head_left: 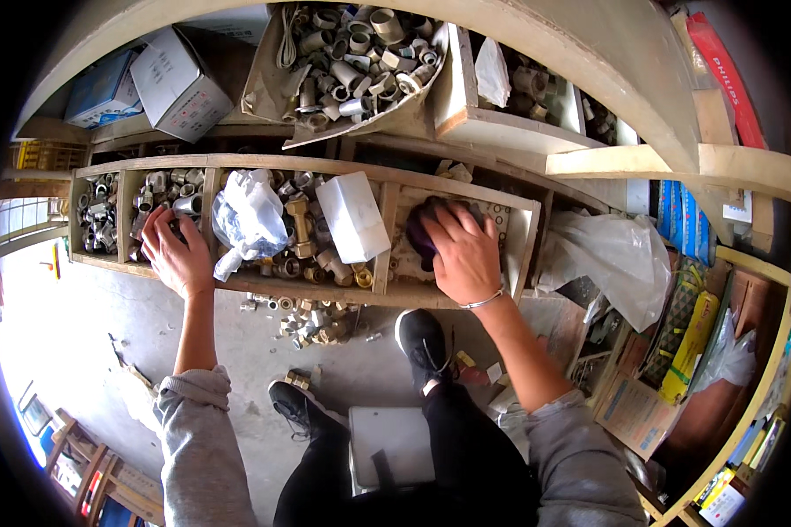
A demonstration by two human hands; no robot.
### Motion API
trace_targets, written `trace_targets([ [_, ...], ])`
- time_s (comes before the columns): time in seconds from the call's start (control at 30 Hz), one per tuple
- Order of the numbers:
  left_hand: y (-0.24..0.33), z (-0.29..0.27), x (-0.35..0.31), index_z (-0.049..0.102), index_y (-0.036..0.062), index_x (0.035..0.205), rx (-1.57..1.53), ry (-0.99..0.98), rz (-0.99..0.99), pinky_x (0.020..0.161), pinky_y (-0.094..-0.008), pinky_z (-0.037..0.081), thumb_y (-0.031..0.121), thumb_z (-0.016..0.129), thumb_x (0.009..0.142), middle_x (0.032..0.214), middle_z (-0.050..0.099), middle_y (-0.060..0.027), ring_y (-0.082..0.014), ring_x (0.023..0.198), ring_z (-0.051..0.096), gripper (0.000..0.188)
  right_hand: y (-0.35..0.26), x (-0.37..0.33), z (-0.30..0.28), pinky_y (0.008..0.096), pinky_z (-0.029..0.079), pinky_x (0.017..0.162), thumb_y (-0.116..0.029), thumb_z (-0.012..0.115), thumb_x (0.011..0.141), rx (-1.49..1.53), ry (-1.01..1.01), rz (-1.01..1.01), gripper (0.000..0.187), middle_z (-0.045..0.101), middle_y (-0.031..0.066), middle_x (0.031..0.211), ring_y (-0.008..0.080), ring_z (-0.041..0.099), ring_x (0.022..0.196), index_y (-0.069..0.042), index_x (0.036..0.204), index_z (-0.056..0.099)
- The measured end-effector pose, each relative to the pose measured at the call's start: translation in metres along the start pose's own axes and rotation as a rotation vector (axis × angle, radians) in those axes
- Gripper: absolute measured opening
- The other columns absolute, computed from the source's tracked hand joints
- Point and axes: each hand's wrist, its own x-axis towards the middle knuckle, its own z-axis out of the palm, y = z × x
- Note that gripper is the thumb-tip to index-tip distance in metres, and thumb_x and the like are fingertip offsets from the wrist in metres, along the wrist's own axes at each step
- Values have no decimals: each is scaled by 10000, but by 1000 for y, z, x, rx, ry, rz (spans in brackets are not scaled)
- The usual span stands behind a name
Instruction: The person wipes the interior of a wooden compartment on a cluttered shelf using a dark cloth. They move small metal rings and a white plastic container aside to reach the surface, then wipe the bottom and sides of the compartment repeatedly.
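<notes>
My right hand (468, 256) presses a bunched dark purple cloth (419, 234) against the bottom of the right-end compartment of a long wooden drawer (281, 162). Small rings or round marks show beside the cloth in that compartment. My left hand (181, 256) rests over the drawer's front edge, fingers apart and bent above a compartment of metal pipe fittings (154, 186); its fingertips partly hide the fittings. Between my hands, the middle compartment holds a crumpled plastic bag (250, 211), a white box (353, 216) and several brass fittings (301, 227).
Behind the drawer, a cardboard tray (264, 83) is heaped with fittings, with cartons (180, 88) to its left. Loose fittings (312, 323) lie on the floor by my shoes. A plastic sheet (611, 263) and an open-topped wooden bin (778, 338) stand at right.
</notes>
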Motion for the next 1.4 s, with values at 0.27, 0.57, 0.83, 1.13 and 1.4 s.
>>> trace_targets([
  [0.27,-4,-1,2,629,89,1062,16,-20,-33,982,-434,413,317,523,901,1278,543,-29,-282,1191,493,298,11,-18,-37,492,404,935,-61,640,741,79,-111,35,417,600,72,1261,261,542,1172,-105,1156,633],
  [0.57,-7,3,-2,633,89,1052,14,-30,-23,989,-439,408,310,520,895,1281,540,-27,-281,1201,486,294,-1,-2,2,495,400,958,-111,610,764,-61,-40,114,473,553,125,1343,302,488,1242,-76,1235,589],
  [0.83,3,0,2,633,90,1055,39,-24,-47,991,-438,406,322,509,897,1295,530,-12,-276,1211,479,307,-13,9,5,497,419,887,-145,687,689,-99,-107,249,566,597,168,1256,313,534,1166,-23,1230,578],
  [1.13,-6,2,-1,638,93,1040,33,-35,-40,998,-439,403,325,502,892,1295,530,-15,-280,1205,488,307,-3,-5,-13,433,414,916,-90,589,713,233,-147,3,395,637,68,1209,258,557,1122,-126,1103,641],
  [1.4,-8,10,2,640,93,1035,21,-29,3,997,-444,407,334,507,886,1284,537,-29,-283,1197,497,313,-17,30,6,496,360,951,-129,624,755,4,-5,-31,391,602,54,1280,235,488,1226,-94,1144,649],
])
